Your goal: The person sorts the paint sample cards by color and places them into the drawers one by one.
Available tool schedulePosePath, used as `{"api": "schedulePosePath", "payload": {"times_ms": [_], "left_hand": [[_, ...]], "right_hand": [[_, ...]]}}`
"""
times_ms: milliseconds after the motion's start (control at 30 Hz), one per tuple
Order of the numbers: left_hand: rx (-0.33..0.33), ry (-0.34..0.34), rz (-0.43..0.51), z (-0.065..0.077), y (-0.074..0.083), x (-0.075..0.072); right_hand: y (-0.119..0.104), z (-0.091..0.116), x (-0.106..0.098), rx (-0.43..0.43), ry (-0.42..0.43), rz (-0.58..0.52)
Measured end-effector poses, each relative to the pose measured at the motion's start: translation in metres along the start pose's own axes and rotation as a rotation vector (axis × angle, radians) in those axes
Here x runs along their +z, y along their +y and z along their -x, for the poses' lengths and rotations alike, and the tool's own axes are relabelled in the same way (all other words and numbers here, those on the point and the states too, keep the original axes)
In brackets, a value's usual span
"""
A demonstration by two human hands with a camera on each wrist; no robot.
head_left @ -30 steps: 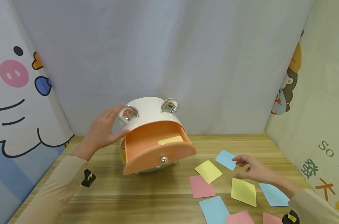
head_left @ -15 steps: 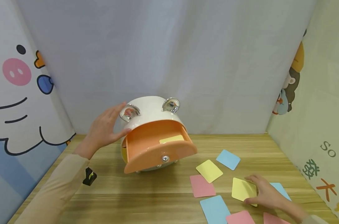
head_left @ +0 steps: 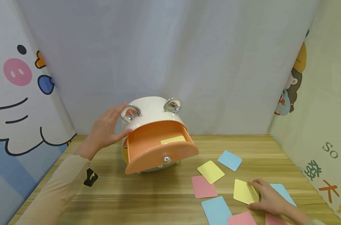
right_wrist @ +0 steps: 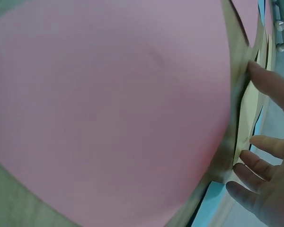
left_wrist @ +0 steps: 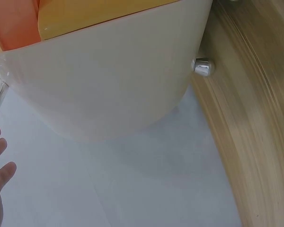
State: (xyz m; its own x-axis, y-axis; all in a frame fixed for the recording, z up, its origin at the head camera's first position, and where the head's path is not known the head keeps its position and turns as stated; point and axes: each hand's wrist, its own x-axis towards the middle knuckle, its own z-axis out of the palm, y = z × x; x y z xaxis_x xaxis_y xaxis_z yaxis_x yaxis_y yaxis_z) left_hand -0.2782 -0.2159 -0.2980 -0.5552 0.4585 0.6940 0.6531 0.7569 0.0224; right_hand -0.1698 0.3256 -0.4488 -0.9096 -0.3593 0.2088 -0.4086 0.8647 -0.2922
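On the right of the wooden table (head_left: 125, 201), the right hand (head_left: 269, 199) pinches a yellow card (head_left: 243, 192) between thumb and fingers, covering part of its right edge. Behind that hand, a blue card (head_left: 283, 193) is partly hidden. Along the head view's bottom edge, two pink cards (head_left: 241, 218) and a second blue card (head_left: 217, 211) are cut off. One blurred pink card fills most of the right wrist view. Well apart, the left hand (head_left: 103, 128) has its fingers extended beside the chrome ear (head_left: 131, 113) of a white box (head_left: 150, 107); its thumb seems to touch the rim, though the left wrist view catches only some fingertips. A second yellow card (head_left: 173, 139) lies inside the pulled-out orange drawer (head_left: 156, 157), its lower part hidden by the front.
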Motion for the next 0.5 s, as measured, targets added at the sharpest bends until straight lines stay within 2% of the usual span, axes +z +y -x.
{"api": "schedulePosePath", "payload": {"times_ms": [267, 500], "left_hand": [[0.007, 0.008, -0.006, -0.0009, 0.0012, -0.0007], [0.006, 0.007, -0.002, -0.0004, 0.001, -0.0006]], "right_hand": [[0.0031, -0.0019, -0.0019, -0.025, -0.035, 0.072], [0.0044, -0.0047, -0.0008, -0.098, 0.009, 0.167]]}}
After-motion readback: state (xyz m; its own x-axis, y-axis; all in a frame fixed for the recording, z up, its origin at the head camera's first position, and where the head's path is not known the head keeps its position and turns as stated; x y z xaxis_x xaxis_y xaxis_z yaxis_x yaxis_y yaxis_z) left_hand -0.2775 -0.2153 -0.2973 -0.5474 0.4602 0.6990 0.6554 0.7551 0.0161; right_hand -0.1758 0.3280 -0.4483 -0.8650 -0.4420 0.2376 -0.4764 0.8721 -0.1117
